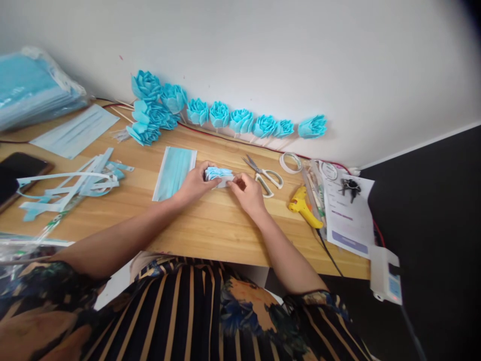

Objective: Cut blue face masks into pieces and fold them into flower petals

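A small stack of folded blue and white material (219,174) is held between my two hands above the wooden table. My left hand (197,183) is closed round its left end, thumb in front. At its lower right edge, the thumb and fingers of my right hand (246,190) pinch a whitish flap. A flat blue pleated mask (174,173) lies just left of my left hand. White-handled scissors (267,179) lie slightly open to the right of my right hand.
Blue flowers on sticks (241,121) line the wall. Cut strips (80,180), a phone (22,168) and bagged masks (33,90) are at left. At right are a tape roll (290,163), yellow glue gun (305,206), and paper (345,220) with keys (350,187).
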Motion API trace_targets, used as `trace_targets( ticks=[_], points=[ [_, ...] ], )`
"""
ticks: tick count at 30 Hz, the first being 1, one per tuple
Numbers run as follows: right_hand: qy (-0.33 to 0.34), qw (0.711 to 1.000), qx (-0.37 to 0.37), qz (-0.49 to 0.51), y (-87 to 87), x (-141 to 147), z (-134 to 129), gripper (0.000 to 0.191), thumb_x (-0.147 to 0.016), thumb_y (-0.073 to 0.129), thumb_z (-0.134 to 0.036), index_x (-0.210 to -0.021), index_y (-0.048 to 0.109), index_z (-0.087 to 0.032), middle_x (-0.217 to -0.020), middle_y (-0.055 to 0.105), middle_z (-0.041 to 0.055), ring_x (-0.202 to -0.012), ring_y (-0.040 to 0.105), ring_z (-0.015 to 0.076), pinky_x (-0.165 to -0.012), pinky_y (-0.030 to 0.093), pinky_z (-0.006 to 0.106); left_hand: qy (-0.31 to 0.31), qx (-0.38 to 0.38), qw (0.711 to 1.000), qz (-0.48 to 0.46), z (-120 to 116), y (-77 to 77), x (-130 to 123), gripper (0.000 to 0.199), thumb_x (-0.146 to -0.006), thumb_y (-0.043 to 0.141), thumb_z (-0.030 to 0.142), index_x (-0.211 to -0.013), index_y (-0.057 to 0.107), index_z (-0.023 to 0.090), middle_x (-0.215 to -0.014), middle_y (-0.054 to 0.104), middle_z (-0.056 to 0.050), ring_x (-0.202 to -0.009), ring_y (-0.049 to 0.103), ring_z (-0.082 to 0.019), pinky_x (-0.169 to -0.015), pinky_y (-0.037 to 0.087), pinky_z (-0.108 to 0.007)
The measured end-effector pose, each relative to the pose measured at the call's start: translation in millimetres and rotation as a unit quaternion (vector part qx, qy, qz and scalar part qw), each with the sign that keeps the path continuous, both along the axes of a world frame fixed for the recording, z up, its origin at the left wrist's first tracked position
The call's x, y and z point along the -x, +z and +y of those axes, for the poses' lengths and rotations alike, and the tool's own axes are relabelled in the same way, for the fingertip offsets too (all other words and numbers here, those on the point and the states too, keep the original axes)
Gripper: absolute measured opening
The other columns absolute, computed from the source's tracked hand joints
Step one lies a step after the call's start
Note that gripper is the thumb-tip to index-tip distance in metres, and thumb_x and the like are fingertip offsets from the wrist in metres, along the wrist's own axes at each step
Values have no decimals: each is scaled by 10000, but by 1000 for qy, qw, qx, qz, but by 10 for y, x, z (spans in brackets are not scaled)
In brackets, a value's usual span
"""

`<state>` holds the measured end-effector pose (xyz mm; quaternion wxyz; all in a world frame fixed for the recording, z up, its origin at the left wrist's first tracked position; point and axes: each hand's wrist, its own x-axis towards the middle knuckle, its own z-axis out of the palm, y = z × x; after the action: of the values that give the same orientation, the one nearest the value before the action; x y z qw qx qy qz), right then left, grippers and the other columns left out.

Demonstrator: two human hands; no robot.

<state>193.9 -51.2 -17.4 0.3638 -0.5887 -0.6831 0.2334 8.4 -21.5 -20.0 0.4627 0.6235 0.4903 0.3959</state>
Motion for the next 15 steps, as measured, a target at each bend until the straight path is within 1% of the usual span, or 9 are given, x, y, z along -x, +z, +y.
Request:
trace_targets(
  ticks=[9,15],
  points=[
    [16,999,28,28,-4,19,-18,202,-788,676,-377,-702,585,-218,-699,662,-13,-638,590,151,-623,425,276,-6,5,1000,-5,10,-2,3,442,-666,698,393,-1017,531,183,-901,595,-22,-802,557,-170,-683,440,-279],
    [16,999,32,30,-29,43,-18,199,-788,691,-381,-723,593,-220,-716,677,-15,-644,603,150,-621,424,278,-10,0,1000,-1,7,9,4,410,-669,693,387,-992,538,188,-881,599,-16,-797,557,-168,-694,429,-278]
  ],
)
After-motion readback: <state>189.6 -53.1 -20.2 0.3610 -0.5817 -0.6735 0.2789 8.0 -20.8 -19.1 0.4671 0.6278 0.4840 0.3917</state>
